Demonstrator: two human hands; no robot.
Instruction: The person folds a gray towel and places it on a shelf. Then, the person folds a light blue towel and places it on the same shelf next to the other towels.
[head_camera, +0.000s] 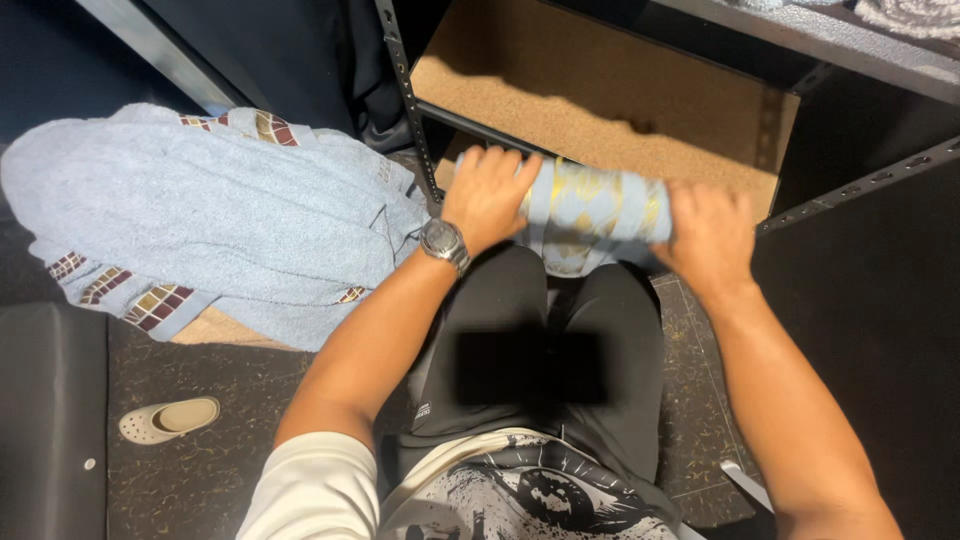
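A light blue towel with yellow patterning (590, 208) is rolled into a tube and lies across my knees, in front of a low shelf. My left hand (487, 195), with a metal watch on the wrist, presses on the roll's left end. My right hand (708, 235) grips the roll's right end. A loose flap of the same towel hangs below the roll, between my legs in dark trousers.
A heap of pale blue towels with brown-and-gold mosaic borders (215, 225) lies to my left on the dark floor. A black metal rack (408, 100) with a brown particle-board shelf (600, 90) stands ahead. A beige shoe (168, 419) lies at the lower left.
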